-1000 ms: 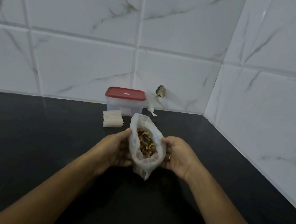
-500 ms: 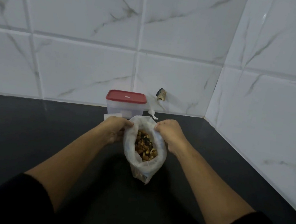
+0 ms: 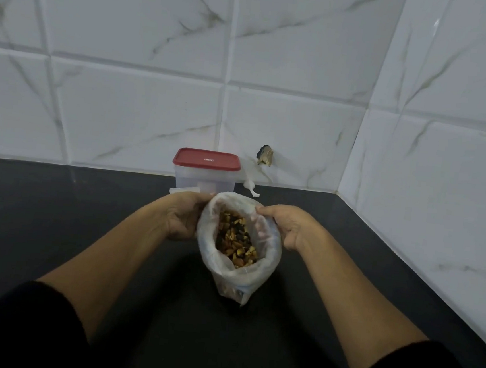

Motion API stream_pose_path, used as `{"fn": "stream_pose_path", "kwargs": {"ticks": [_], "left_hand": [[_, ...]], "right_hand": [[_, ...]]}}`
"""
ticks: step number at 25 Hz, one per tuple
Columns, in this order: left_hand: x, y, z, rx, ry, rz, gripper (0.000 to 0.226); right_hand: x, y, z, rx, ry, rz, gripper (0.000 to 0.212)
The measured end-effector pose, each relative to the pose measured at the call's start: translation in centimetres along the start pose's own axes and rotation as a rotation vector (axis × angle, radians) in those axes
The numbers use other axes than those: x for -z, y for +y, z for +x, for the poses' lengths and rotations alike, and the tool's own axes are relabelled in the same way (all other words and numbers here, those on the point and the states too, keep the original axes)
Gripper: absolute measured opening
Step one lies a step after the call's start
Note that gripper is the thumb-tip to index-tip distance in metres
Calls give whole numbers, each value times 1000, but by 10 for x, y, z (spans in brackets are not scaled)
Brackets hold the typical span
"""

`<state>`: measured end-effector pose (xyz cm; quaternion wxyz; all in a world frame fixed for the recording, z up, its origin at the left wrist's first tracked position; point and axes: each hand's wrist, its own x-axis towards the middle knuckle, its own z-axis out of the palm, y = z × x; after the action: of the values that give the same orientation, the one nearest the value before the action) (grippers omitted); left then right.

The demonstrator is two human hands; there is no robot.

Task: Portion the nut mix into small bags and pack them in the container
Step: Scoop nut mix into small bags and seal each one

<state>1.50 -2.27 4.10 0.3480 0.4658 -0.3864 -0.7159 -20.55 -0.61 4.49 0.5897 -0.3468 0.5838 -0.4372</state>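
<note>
The bag (image 3: pixel 233 283) of nuts (image 3: pixel 237 242) is upright at mid-counter (image 3: pixel 84 213), its rim pinched by the left hand (image 3: pixel 183 219) and right hand (image 3: pixel 285 226). Just behind stands the lidded container (image 3: pixel 206 171). A white stack (image 3: pixel 181 191) is mostly hidden by the left hand. Tiled walls close off the back and right, and the counter runs wide to the left.

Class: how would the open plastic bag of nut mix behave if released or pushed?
Probably floppy: the plastic bag is thin and wrinkled, its rim held open by the left hand and right hand. Likely bottom-heavy, with nut mix filling its lower part. Pushed on the counter, it may slump and spill.
</note>
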Motion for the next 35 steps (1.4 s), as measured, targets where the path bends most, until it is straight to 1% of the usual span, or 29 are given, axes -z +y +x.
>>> {"fn": "stream_pose_path", "kwargs": {"ticks": [3, 6, 7, 9, 11, 12, 13, 14, 16, 18, 19, 20, 22, 24, 25, 26, 28, 30, 31, 32, 33, 34, 35], "left_hand": [[-2, -5, 7, 20, 54, -41, 27], [-5, -10, 16, -2, 190, 13, 29], [-6, -13, 19, -41, 247, 64, 36], [-6, -15, 16, -155, 323, 271, 46], [-8, -16, 5, -267, 382, 593, 41], [-7, -16, 2, -306, 404, 703, 36], [-10, -14, 0, -322, 407, 731, 30], [-10, -13, 1, -324, 396, 713, 25], [-11, -10, 4, -230, 338, 510, 20], [-11, -8, 6, -112, 274, 285, 29], [-10, -8, 6, -86, 249, 230, 31], [-9, -9, 7, -74, 231, 206, 32], [-8, -12, 11, -65, 221, 189, 36], [-9, -12, 13, -42, 223, 152, 42], [-11, -11, 11, -22, 218, 117, 42], [-13, -10, 10, 6, 201, 78, 39], [-14, -9, 5, 41, 171, 20, 27], [-14, -12, 6, 53, 146, -15, 23], [-14, -14, 6, 30, 170, -4, 23], [-13, -17, 9, -10, 215, 43, 29], [-11, -19, 10, -68, 269, 155, 38], [-8, -20, 8, -130, 319, 336, 45], [-5, -22, 1, -181, 341, 541, 49]], "right_hand": [[-1, 5, 13, -83, -20, 44, 27], [-6, 10, 12, -73, -23, 27, 29], [-5, 12, 8, -22, 3, -46, 27], [-2, 17, 1, 167, 111, -311, 28], [0, 19, -3, 344, 153, -516, 35], [-1, 20, -3, 393, 156, -573, 34], [-3, 20, -3, 424, 159, -620, 29], [-6, 19, -1, 439, 175, -652, 25], [-12, 16, 2, 415, 198, -601, 20], [-14, 14, 5, 333, 195, -485, 20], [-14, 15, 5, 327, 198, -484, 22], [-13, 18, 7, 358, 193, -511, 24], [-15, 21, 5, 450, 159, -560, 21], [-18, 20, 4, 449, 138, -562, 21], [-18, 18, 7, 405, 146, -543, 22], [-18, 16, 11, 322, 163, -500, 24], [-15, 13, 18, 152, 169, -343, 28], [-14, 14, 18, 97, 169, -277, 27], [-14, 14, 15, 130, 179, -342, 30], [-12, 14, 13, 188, 197, -453, 36], [-9, 14, 7, 256, 197, -572, 43], [-5, 16, -1, 309, 186, -666, 48], [-1, 16, -11, 316, 165, -729, 50]]}}
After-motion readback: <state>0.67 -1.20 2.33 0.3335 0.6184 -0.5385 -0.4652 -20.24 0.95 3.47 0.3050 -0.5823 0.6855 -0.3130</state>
